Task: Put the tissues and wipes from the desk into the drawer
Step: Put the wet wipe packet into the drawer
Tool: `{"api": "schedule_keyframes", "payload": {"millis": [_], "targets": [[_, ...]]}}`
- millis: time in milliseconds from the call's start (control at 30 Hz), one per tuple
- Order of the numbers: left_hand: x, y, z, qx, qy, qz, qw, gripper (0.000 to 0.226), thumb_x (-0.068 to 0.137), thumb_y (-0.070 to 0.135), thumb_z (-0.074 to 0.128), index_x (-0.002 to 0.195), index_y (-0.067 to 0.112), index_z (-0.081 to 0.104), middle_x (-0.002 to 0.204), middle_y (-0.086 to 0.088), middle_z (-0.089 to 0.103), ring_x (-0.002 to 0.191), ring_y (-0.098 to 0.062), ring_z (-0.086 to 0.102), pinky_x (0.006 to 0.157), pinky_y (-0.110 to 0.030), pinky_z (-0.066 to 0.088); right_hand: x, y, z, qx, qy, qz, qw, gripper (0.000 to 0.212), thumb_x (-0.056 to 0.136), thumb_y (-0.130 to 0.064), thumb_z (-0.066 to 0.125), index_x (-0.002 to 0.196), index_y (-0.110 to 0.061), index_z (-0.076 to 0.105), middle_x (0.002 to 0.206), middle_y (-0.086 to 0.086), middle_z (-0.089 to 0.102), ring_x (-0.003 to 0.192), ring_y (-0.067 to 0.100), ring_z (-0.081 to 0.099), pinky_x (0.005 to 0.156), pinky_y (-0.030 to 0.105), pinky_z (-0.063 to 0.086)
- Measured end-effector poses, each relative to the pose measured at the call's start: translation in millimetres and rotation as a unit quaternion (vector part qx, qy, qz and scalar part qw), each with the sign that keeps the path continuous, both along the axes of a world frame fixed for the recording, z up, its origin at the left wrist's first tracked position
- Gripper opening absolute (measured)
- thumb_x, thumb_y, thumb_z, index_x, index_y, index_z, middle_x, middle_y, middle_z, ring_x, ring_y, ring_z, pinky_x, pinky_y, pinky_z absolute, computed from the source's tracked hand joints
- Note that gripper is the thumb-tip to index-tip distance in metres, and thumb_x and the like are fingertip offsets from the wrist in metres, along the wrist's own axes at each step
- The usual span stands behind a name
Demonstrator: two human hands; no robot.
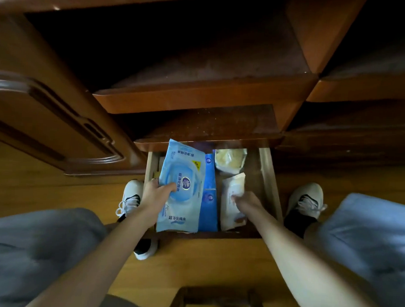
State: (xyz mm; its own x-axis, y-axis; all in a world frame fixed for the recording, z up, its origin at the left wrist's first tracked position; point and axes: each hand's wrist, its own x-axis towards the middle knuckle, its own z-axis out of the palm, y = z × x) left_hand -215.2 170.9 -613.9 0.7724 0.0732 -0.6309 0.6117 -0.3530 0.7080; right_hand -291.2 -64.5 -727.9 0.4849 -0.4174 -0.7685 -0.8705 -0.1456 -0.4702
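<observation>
A person's left hand (157, 193) lowers a pale blue pack of wipes (182, 187) into the open drawer (269, 179), thumb curled over the pack's face, grip closed on its left edge. The pack's long axis runs front to back, its far end tilted up against the drawer's back-left corner, its near end over the front edge. The right hand (244, 200), arm stretched straight down, pinches a white tissue pack (233, 201) along the right side. Dark blue tissue packs (210, 193) lie between them; a yellowish pack (230, 159) sits at the back.
</observation>
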Motion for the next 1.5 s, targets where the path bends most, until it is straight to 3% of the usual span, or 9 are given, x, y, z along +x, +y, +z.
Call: {"api": "schedule_keyframes", "payload": {"millis": [200, 333, 500, 767, 1000, 1167, 1367, 1433, 1500], "targets": [[-0.8, -37.4, -20.5, -0.012, 0.045, -0.051, 0.998, 0.022, 0.081, 0.008, 0.062, 0.103, 0.005, 0.065, 0.097, -0.019, 0.073, 0.087, -0.039, 0.072, 0.065, -0.041, 0.056, -25.6, -58.7, 50.7, 0.118, -0.069, -0.065, 0.989, 0.018, 0.094, -0.031, 0.072, 0.106, -0.017, 0.070, 0.110, 0.009, 0.076, 0.090, 0.023, 0.073, 0.054, 0.022, 0.057], [-7.4, -65.3, -26.6, -0.051, 0.078, -0.073, 0.993, 0.007, 0.091, 0.014, 0.055, 0.097, 0.015, 0.056, 0.095, -0.014, 0.067, 0.082, -0.029, 0.067, 0.062, -0.034, 0.051, -38.5, -54.5, 75.5, 0.250, -0.175, -0.114, 0.945, 0.037, 0.089, -0.037, 0.076, 0.120, -0.018, 0.070, 0.112, 0.003, 0.079, 0.103, 0.023, 0.076, 0.080, 0.038, 0.064], [-28.6, -94.9, -27.5, -0.180, 0.143, -0.056, 0.972, 0.023, 0.092, 0.025, 0.051, 0.104, 0.010, 0.064, 0.086, -0.013, 0.067, 0.084, -0.029, 0.066, 0.077, -0.043, 0.054, -34.3, -15.1, 88.3, 0.204, -0.203, -0.085, 0.954, 0.035, 0.089, -0.036, 0.077, 0.119, -0.028, 0.061, 0.112, -0.001, 0.074, 0.102, 0.019, 0.073, 0.068, 0.033, 0.063], [-38.7, -98.6, -43.4, -0.015, 0.162, -0.268, 0.950, 0.025, 0.096, 0.031, 0.055, 0.106, 0.009, 0.062, 0.091, -0.010, 0.075, 0.079, -0.020, 0.074, 0.055, -0.027, 0.054, -40.7, -48.2, 82.1, 0.117, -0.020, -0.049, 0.992, 0.030, 0.086, -0.031, 0.082, 0.107, -0.017, 0.066, 0.091, 0.002, 0.075, 0.069, 0.015, 0.076, 0.052, 0.021, 0.055], [-37.7, -84.1, -72.7, 0.050, 0.081, -0.334, 0.938, 0.018, 0.092, 0.017, 0.062, 0.101, 0.004, 0.071, 0.078, -0.007, 0.072, 0.069, -0.014, 0.070, 0.039, -0.013, 0.038, -6.2, -41.8, 48.0, 0.111, -0.039, -0.049, 0.992, 0.028, 0.092, -0.017, 0.075, 0.115, -0.015, 0.057, 0.110, 0.009, 0.066, 0.082, 0.019, 0.066, 0.050, 0.028, 0.060], [-36.8, -82.7, -80.5, 0.034, 0.052, -0.351, 0.934, 0.030, 0.086, 0.016, 0.066, 0.116, 0.017, 0.064, 0.101, -0.011, 0.073, 0.095, -0.025, 0.071, 0.064, -0.037, 0.057, 5.6, -38.9, 12.2, 0.140, -0.007, -0.088, 0.986, 0.042, 0.093, -0.005, 0.072, 0.130, 0.003, 0.056, 0.118, 0.026, 0.068, 0.103, 0.041, 0.070, 0.070, 0.049, 0.063], [-40.3, -82.7, -103.6, 0.028, 0.047, -0.359, 0.932, 0.044, 0.090, 0.025, 0.066, 0.132, 0.016, 0.059, 0.115, -0.004, 0.069, 0.098, -0.018, 0.066, 0.061, -0.022, 0.047, 7.4, -31.6, -15.9, 0.097, 0.052, -0.097, 0.989, 0.075, 0.095, 0.000, 0.065, 0.156, -0.014, 0.024, 0.141, 0.022, 0.052, 0.119, 0.047, 0.059, 0.062, 0.050, 0.063], [-40.0, -80.7, -110.5, 0.036, 0.045, -0.361, 0.931, 0.039, 0.093, 0.026, 0.065, 0.130, 0.016, 0.061, 0.113, -0.003, 0.069, 0.089, -0.014, 0.065, 0.059, -0.020, 0.045, 8.7, -33.2, -21.0, 0.086, 0.065, -0.057, 0.993, 0.079, 0.095, -0.003, 0.063, 0.158, -0.015, 0.018, 0.137, 0.019, 0.053, 0.110, 0.041, 0.063, 0.076, 0.051, 0.063], [-38.5, -80.1, -113.9, 0.045, 0.043, -0.358, 0.932, 0.033, 0.094, 0.026, 0.063, 0.126, 0.017, 0.062, 0.101, 0.003, 0.069, 0.079, -0.010, 0.066, 0.057, -0.020, 0.045, 12.0, -33.3, -20.6, 0.061, 0.074, 0.006, 0.995, 0.061, 0.098, -0.006, 0.058, 0.152, -0.010, 0.028, 0.114, 0.014, 0.061, 0.085, 0.028, 0.065, 0.061, 0.039, 0.061]]}}
